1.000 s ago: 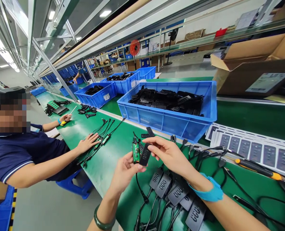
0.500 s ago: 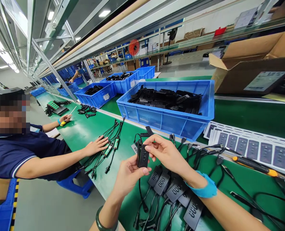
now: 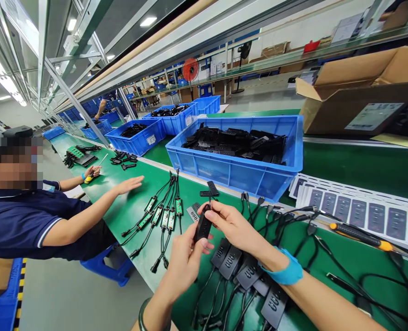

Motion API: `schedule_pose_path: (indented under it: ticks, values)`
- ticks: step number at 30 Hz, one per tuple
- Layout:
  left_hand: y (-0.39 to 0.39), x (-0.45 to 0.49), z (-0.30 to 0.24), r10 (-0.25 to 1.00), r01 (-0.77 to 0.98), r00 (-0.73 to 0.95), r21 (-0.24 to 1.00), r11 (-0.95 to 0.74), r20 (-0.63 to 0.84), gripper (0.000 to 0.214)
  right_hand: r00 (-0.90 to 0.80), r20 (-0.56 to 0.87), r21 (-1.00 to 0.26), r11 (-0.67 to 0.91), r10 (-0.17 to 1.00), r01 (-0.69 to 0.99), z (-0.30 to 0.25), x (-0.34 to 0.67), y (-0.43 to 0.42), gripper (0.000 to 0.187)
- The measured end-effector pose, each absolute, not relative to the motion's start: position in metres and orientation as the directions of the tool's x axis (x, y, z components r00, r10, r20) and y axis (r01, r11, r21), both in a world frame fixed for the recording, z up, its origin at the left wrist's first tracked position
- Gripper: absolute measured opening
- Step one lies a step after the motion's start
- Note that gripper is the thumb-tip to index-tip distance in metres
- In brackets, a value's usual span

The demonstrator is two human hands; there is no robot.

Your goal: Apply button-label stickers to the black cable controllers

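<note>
My left hand (image 3: 185,262) and my right hand (image 3: 233,227) both grip a black plastic casing (image 3: 204,225) above the green workbench (image 3: 135,209). A black cable runs down from the casing, and the casing hides any circuit board inside. Just below my hands lies a row of black slotted housings with cables (image 3: 236,271). Beyond my fingers are loose black cover pieces (image 3: 209,190). To the left, several cables with green circuit boards (image 3: 164,218) are fanned out. A co-worker's open hand (image 3: 129,185) hovers near them.
Blue crates of black parts (image 3: 233,156) stand along the bench's far side. Printed label sheets (image 3: 359,214) and a yellow-handled screwdriver (image 3: 360,236) lie to the right, below a cardboard box (image 3: 355,94). A seated co-worker's other hand (image 3: 91,174) holds a yellow tool.
The black casing has closed over the green board held in my hands and now tilts. The co-worker's hand has lifted off the cables, which now lie spread out, with more boards showing.
</note>
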State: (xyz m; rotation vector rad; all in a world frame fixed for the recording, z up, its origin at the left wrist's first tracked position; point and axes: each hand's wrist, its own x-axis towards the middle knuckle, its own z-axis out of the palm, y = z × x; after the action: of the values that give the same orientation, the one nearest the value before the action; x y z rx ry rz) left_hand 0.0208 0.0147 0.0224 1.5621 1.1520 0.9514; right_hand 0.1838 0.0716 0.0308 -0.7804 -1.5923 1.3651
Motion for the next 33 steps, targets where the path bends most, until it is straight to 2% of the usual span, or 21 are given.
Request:
schedule_pose_path:
  ticks: [5, 8, 12, 14, 16, 18, 19, 21, 23, 25, 27, 28, 30, 33]
  values:
    - [0.013, 0.024, 0.025, 0.966, 0.357, 0.239, 0.917, -0.178, 0.094, 0.034, -0.336, 0.273, -0.957, 0.290, 0.901, -0.001, 0.033, 0.181, 0.065, 0.039]
    - [0.012, 0.025, 0.029, 0.964, 0.353, 0.255, 0.920, -0.171, 0.082, 0.034, -0.287, 0.298, -0.951, 0.309, 0.910, -0.008, 0.036, 0.180, 0.063, 0.037]
    - [0.011, 0.022, 0.035, 0.939, 0.195, 0.343, 0.979, -0.056, -0.014, 0.034, -0.294, 0.214, -0.961, 0.147, 0.932, -0.234, 0.044, 0.191, 0.070, 0.040]
    - [0.010, 0.019, 0.035, 0.911, 0.173, 0.402, 0.984, 0.028, -0.096, 0.036, -0.223, 0.143, -0.933, 0.056, 0.964, -0.355, 0.048, 0.202, 0.078, 0.042]
    - [0.007, 0.019, 0.030, 0.892, 0.236, 0.421, 0.969, 0.068, -0.165, 0.039, -0.087, 0.066, -0.918, 0.026, 0.994, -0.396, 0.052, 0.217, 0.088, 0.039]
    - [0.002, 0.021, 0.021, 0.893, 0.313, 0.401, 0.947, 0.074, -0.202, 0.043, 0.070, 0.055, -0.952, 0.074, 0.996, -0.296, 0.051, 0.236, 0.098, 0.037]
    - [-0.001, 0.024, 0.015, 0.895, 0.348, 0.394, 0.935, 0.068, -0.211, 0.043, 0.144, 0.091, -0.976, 0.117, 0.985, -0.184, 0.050, 0.246, 0.102, 0.036]
    - [-0.007, 0.029, 0.004, 0.884, 0.424, 0.409, 0.905, 0.034, -0.225, 0.043, 0.243, 0.222, -0.969, 0.187, 0.944, 0.161, 0.045, 0.266, 0.108, 0.029]
    - [-0.010, 0.033, -0.003, 0.871, 0.527, 0.448, 0.847, -0.078, -0.199, 0.046, 0.234, 0.382, -0.806, 0.199, 0.894, 0.557, 0.038, 0.283, 0.111, 0.019]
    - [-0.005, 0.031, -0.007, 0.877, 0.633, 0.459, 0.745, -0.212, -0.141, 0.047, 0.162, 0.507, -0.545, 0.170, 0.846, 0.821, 0.032, 0.292, 0.112, 0.015]
    - [0.008, 0.023, -0.008, 0.916, 0.768, 0.393, 0.579, -0.275, -0.087, 0.040, 0.058, 0.550, -0.376, 0.185, 0.833, 0.908, 0.027, 0.288, 0.113, 0.017]
    - [0.019, 0.018, -0.008, 0.943, 0.846, 0.326, 0.465, -0.261, -0.064, 0.036, 0.000, 0.517, -0.358, 0.216, 0.856, 0.909, 0.025, 0.280, 0.114, 0.018]
    - [0.043, 0.005, -0.010, 0.983, 0.959, 0.182, 0.225, -0.174, -0.015, 0.037, -0.180, 0.339, -0.405, 0.316, 0.923, 0.858, 0.018, 0.255, 0.117, 0.019]
    - [0.077, -0.010, -0.016, 0.998, 0.996, 0.063, 0.068, -0.065, 0.031, 0.045, -0.415, 0.090, -0.470, 0.406, 0.905, 0.784, 0.003, 0.209, 0.124, 0.015]
